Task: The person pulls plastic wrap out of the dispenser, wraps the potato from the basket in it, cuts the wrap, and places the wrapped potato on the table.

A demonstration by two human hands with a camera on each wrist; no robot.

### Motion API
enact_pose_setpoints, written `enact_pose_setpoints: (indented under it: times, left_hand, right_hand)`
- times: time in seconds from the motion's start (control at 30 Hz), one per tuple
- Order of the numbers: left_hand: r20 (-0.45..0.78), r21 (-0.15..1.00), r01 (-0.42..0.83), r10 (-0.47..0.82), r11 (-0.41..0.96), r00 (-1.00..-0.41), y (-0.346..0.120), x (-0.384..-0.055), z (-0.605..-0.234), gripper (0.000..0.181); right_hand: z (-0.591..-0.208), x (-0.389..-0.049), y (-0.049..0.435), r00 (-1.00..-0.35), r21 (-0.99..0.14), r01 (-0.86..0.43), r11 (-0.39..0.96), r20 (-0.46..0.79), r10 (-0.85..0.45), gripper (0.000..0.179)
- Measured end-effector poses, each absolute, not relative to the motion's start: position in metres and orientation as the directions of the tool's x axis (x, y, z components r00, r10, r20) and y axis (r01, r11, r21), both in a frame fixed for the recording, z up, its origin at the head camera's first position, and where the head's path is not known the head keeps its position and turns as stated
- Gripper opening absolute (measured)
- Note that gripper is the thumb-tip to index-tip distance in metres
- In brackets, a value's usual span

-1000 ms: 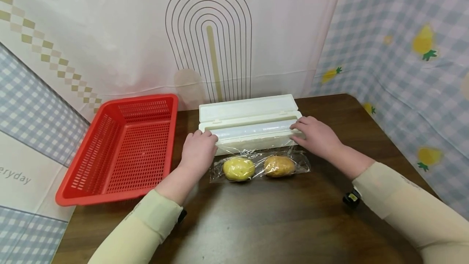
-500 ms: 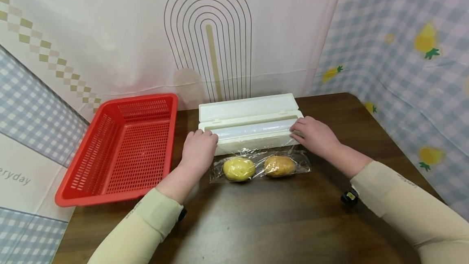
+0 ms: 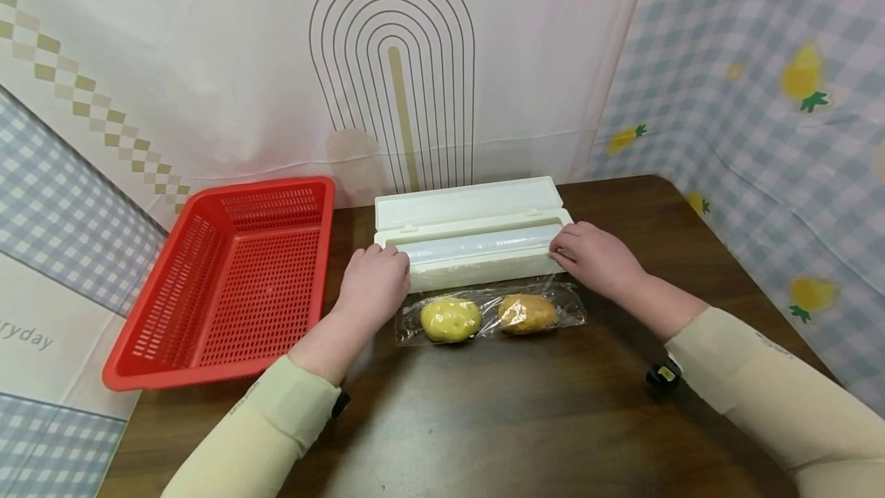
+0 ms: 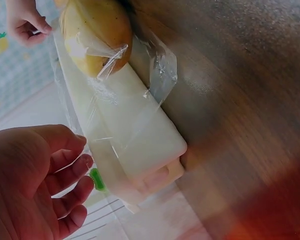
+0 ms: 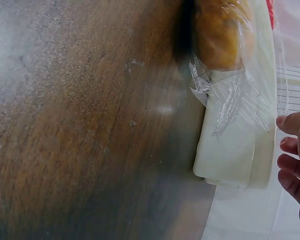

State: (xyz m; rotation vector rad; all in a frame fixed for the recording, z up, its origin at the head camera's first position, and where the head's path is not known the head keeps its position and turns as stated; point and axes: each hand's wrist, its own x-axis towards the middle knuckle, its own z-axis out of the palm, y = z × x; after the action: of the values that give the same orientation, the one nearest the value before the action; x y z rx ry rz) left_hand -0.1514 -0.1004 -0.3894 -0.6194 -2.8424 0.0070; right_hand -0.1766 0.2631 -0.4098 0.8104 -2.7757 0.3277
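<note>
A white cling film box (image 3: 477, 261) lies lengthwise with its lid (image 3: 470, 204) raised, and a roll of cling film (image 3: 484, 244) shows inside. At its left end, my left hand (image 3: 373, 283) has fingers curled over the corner; its thumb and fingers pinch the film's edge beside a small green piece (image 4: 96, 179). My right hand (image 3: 600, 258) pinches the film at the right front corner, thumb against fingertips. In front of the box, two potatoes, a yellow one (image 3: 451, 319) and a browner one (image 3: 527, 313), lie under clear cling film (image 3: 570, 306).
A red perforated plastic basket (image 3: 259, 290) stands at the left, near my left forearm. The brown wooden table (image 3: 484, 421) extends in front of the potatoes. Patterned cloth (image 3: 539, 60) hangs behind the box and along the right side.
My right hand's fingertips have drawn together at the box corner and moved slightly right. Film streaks over the box front show less. The left hand, box and potatoes stay in place.
</note>
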Motion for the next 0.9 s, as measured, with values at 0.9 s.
enact_pose_setpoints:
  times: [0.9]
  left_hand:
    - [0.252, -0.023, 0.475, 0.465, 0.880, -0.849, -0.106, -0.110, -0.391, 0.011]
  right_hand:
    - [-0.411, -0.134, 0.274, -0.784, -0.131, -0.588, 0.798, 0.336, -0.522, 0.011]
